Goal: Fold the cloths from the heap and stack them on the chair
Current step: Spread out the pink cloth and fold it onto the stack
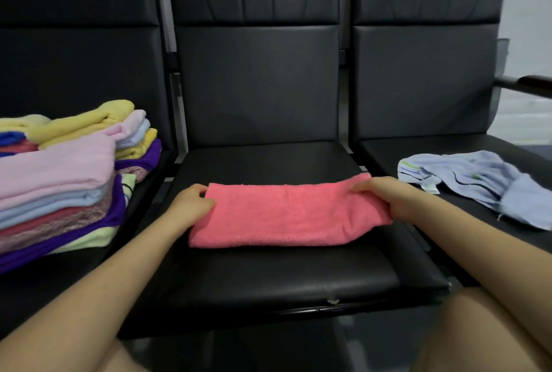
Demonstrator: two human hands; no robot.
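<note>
My left hand [191, 207] grips the left end of the coral-pink terry cloth [286, 213], thumb on top and fingers curled under its edge. My right hand [385, 199] grips the right end the same way, fingers bent over the top near the far corner. The cloth lies as a long folded band across the middle of the frame, resting on the black leather seat of the centre chair [268, 276], with its right end lifted slightly off the cushion.

At the left of the frame, on the seat of the neighbouring black chair [74, 66], sits the stack of folded cloths [59, 183]: yellow and pale pink on top, then light blue, mottled red, purple and pale green layers beneath. It is well apart from the pink cloth.

At the right of the frame, a crumpled light-blue cloth with thin dark and green stripes [478, 183] lies unfolded on the seat of the third black chair [424, 72], near my right wrist but not touching it. A dark armrest [525, 84] shows at the right edge. My bare knees fill the lower corners.
</note>
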